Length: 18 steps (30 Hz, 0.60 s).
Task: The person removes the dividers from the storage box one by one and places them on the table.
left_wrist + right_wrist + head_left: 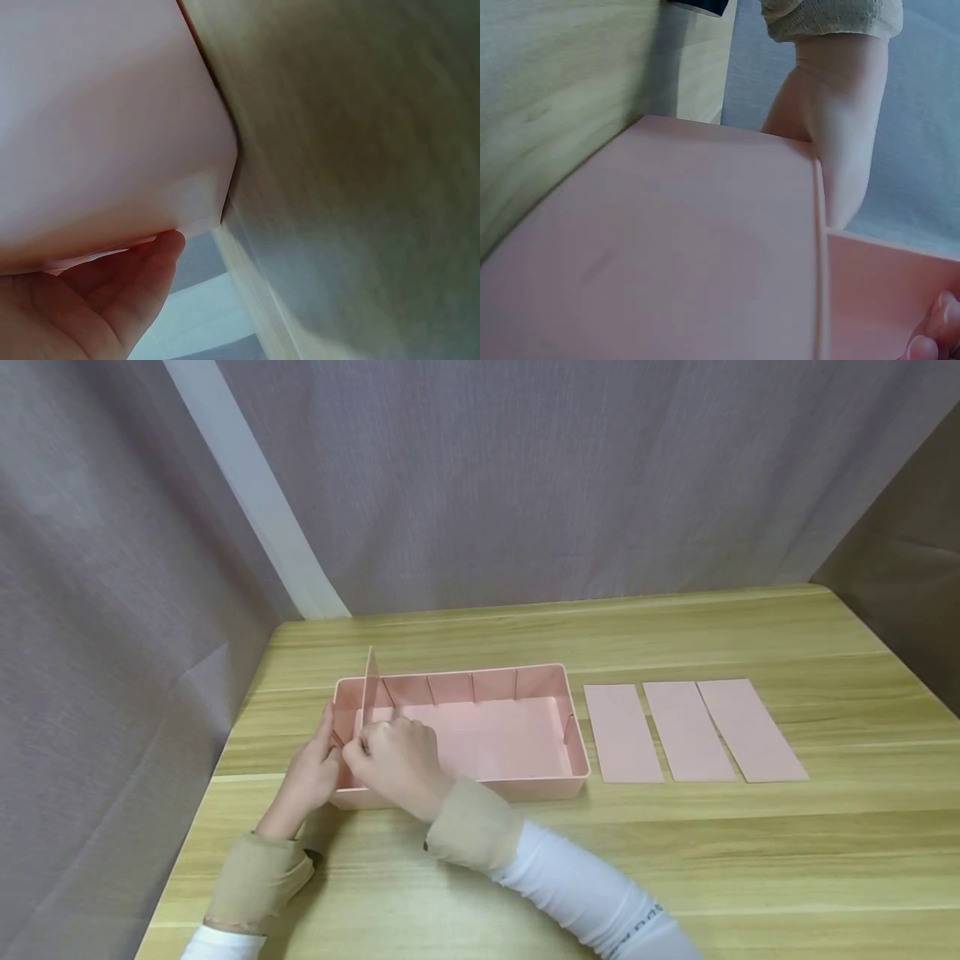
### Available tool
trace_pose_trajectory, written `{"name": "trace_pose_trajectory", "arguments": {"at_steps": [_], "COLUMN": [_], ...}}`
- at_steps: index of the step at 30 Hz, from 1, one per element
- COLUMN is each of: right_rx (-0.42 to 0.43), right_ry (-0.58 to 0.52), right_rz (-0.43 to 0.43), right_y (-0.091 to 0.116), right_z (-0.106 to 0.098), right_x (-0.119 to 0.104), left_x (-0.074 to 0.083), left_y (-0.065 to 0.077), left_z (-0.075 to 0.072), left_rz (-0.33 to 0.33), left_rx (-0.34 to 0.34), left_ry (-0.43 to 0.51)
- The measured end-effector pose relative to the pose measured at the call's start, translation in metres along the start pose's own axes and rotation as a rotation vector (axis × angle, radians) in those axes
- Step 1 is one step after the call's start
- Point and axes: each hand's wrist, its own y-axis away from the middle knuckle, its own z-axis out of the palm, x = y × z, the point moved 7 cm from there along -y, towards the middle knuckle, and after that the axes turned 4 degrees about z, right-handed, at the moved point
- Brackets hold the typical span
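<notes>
A shallow pink rectangular box (517,789) stands on the table, with thin grooves along its inner walls. My left hand (307,772) grips its left end wall; in the left wrist view, the fingers of that left hand (112,300) lie along the box wall (112,127). My right hand (401,760) reaches over the front wall and pinches a thin pink divider (371,681) with curled fingers. The divider stands upright near the left end, its far top corner above the rim. In the right wrist view, the front wall (682,240) hides most of the right hand (934,334).
To the right of the box, three flat pink dividers (622,733), (688,731), (752,729) lie side by side on the wooden table (750,843). Grey curtains (525,485) hang behind and to the left of the table.
</notes>
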Motion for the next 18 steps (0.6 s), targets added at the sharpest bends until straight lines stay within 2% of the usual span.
{"name": "trace_pose_trajectory", "arguments": {"at_steps": [7,18], "right_rx": [0.077,0.076], "right_ry": [-0.032,-0.079], "right_rz": [-0.036,0.01], "right_y": [-0.001,0.002], "right_z": [-0.01,-0.017], "right_x": [-0.002,0.004], "left_x": [0.001,0.001], "left_y": [-0.001,0.0], "left_z": [0.001,0.0], "left_rz": [0.007,0.003], "left_rx": [-0.004,0.0], "left_ry": [0.004,0.005]}}
